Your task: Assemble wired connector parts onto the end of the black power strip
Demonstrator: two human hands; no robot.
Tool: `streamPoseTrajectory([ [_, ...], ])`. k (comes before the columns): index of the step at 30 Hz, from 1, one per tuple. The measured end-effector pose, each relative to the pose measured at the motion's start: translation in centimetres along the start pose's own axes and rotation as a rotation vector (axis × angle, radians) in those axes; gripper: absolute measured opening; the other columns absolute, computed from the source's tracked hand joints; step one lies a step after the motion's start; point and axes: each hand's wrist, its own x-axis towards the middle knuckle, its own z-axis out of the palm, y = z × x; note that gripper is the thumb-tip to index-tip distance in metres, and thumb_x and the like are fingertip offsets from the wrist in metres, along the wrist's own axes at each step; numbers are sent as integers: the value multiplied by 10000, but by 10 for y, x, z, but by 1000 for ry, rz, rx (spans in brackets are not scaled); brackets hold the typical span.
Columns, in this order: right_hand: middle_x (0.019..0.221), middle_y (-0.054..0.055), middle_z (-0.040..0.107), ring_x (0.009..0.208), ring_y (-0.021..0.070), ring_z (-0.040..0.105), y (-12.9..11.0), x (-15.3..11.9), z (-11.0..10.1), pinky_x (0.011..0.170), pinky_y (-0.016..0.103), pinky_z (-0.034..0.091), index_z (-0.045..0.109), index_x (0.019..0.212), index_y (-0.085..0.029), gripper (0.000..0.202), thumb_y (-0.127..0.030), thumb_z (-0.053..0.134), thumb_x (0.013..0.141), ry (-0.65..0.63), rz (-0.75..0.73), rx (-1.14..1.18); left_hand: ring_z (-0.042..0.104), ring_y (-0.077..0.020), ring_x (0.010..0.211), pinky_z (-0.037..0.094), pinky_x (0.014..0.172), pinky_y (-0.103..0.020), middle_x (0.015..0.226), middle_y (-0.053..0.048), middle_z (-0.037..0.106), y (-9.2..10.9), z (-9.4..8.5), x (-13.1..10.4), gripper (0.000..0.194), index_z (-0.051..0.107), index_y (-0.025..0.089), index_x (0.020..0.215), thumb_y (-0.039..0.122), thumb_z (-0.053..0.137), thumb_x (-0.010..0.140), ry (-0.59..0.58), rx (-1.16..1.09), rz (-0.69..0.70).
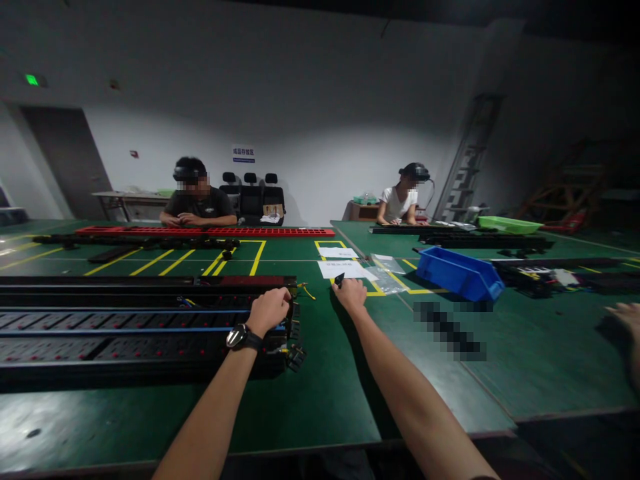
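Note:
My left hand [270, 310], with a watch on its wrist, rests at the right end of the long black socket strips [125, 323]; its fingers are curled and whatever they grip is too small to make out. A short yellow wire [309, 291] sticks out just beyond it. My right hand [351, 293] is closed on a small black object [339, 280] with a pointed tip, over the green table near the white paper sheets [343, 269]. Blue strips run lengthwise along the socket strips.
A blue bin [457, 275] stands right of the clear plastic bags [389, 277]. Behind lie a red rail [270, 232] and black parts. Two people sit across the table [320, 400]. Another person's hand [627, 320] shows at the right edge. A green tray [513, 225] is farther back.

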Motion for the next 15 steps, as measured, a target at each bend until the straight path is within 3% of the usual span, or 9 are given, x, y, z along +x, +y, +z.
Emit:
streamPoseTrajectory([
  [4,1121,191,741,1088,314,630,-1,2,0,907,396,424,781,1053,-147,311,-293,525,953,10,-36,4,704,-246,1022,527,819,-345,1147,-24,750,-1,0,0,268,669,296,1060,233,448,921,4,0,6],
  [8,1025,151,769,947,260,687,-8,3,4,824,326,440,789,1020,-177,291,-296,531,959,-35,-119,126,700,-240,1026,528,829,-341,1158,-27,747,0,1,0,275,672,294,1067,240,441,927,-5,1,2],
  [15,991,95,786,891,224,700,-44,-9,15,756,270,446,818,980,-227,230,-318,615,919,-37,-244,294,699,-242,1034,528,834,-339,1154,-35,748,1,0,-1,288,675,292,1071,229,442,914,8,2,13],
])
